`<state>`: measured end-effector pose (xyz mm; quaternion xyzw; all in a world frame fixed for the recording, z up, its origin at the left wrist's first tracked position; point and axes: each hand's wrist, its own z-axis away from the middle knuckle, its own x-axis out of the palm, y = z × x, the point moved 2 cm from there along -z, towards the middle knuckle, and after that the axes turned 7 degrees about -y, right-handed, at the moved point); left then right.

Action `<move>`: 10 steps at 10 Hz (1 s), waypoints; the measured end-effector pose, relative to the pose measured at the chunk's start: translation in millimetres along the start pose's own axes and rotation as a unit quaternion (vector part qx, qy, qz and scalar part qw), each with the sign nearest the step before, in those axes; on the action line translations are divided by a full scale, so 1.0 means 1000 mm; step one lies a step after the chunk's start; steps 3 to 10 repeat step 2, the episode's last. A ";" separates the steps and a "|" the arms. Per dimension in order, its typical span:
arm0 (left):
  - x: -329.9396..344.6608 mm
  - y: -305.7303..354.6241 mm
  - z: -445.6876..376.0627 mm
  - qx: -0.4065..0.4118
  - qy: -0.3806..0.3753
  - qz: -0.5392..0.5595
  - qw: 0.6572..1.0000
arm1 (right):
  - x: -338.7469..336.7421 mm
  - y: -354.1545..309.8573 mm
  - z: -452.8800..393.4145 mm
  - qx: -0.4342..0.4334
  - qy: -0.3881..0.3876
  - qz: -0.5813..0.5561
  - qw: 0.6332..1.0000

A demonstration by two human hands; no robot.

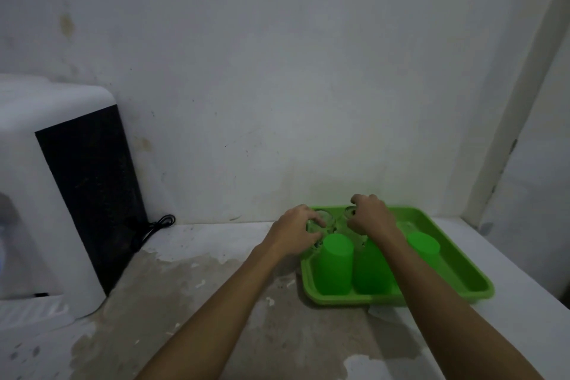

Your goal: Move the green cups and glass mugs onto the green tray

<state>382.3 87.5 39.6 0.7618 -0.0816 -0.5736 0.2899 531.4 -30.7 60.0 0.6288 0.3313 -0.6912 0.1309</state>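
Both hands reach over the far end of a green tray on the worktop. Left hand fingers curl around one glass mug; right hand fingers close on another. Three upside-down green cups stand on the tray.

This looks like a plain utility or pantry corner of a home or small workplace rather than a fitted kitchen. At the left of the frame a white water dispenser with a black side panel stands on a worn, stained counter, its black cord coiled against a bare, blotched white wall. At lower right a green tray holds drinking cups, which suits a place where drinks are served.
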 end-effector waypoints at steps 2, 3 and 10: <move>-0.017 -0.003 0.017 -0.002 0.055 0.029 0.998 | -0.023 -0.023 0.020 -0.056 0.035 -0.081 0.995; -0.017 -0.003 0.017 -0.002 0.055 0.029 0.998 | -0.023 -0.023 0.020 -0.056 0.035 -0.081 0.995; -0.017 -0.003 0.017 -0.002 0.055 0.029 0.998 | -0.023 -0.023 0.020 -0.056 0.035 -0.081 0.995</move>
